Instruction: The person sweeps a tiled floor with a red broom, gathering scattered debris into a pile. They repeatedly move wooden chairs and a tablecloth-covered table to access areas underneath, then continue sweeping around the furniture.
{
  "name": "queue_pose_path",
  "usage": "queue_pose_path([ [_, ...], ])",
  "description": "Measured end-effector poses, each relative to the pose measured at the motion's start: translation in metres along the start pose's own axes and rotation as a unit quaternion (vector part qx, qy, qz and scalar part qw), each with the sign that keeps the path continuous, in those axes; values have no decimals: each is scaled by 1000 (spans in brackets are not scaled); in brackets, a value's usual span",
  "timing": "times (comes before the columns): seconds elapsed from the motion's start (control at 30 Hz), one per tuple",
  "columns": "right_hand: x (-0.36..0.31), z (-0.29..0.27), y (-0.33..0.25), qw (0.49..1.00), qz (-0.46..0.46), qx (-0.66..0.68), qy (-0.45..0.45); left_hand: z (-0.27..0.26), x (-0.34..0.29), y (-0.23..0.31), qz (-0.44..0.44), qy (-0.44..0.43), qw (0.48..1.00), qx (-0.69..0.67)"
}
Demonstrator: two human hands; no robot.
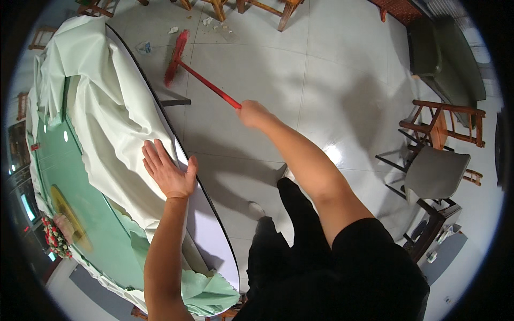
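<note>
**One hand on the table edge, the other on the broom**

Head view, and I'm looking straight down. My left hand (170, 171) sits just left of centre, fingers spread wide and flat, palm down, pressing on the pale green crumpled tablecloth (115, 120) right at the rim of the big round table with the dark edge (214, 224). It grips nothing; it simply rests there, open.

Over to the right hand (251, 112), upper centre of the frame: it's closed around the end of the red broom handle (209, 88), arm stretched out long from the lower right. The handle runs up and to the left, and the red-bristled broom head (175, 56) is down on the light grey tiled floor (321, 69), near the top of the frame, just beside the table's curve. Scraps of litter (209, 22) lie on the tiles above the bristles.

On the far left, the table's green glass top (80, 187) shows where the cloth is pulled back. At right stand a wooden chair (447, 123) and a grey-seated chair (436, 171). My dark trousers fill the bottom of the frame.
</note>
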State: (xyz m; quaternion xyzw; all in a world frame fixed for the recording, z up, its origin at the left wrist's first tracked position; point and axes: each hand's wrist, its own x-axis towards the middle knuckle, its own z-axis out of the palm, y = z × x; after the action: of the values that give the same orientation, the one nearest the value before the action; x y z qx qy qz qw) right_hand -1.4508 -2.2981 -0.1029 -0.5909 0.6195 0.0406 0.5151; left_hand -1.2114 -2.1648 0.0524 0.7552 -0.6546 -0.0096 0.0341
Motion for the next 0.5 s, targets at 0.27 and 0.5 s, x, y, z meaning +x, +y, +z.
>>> queue_pose_path([
  [0.27,-316,-8,232,983,135,-122,-25,-10,4,5,-20,-6,1000,-17],
  [0.5,-474,-40,384,951,282,-116,-47,-11,6,5,-24,-9,999,-21],
])
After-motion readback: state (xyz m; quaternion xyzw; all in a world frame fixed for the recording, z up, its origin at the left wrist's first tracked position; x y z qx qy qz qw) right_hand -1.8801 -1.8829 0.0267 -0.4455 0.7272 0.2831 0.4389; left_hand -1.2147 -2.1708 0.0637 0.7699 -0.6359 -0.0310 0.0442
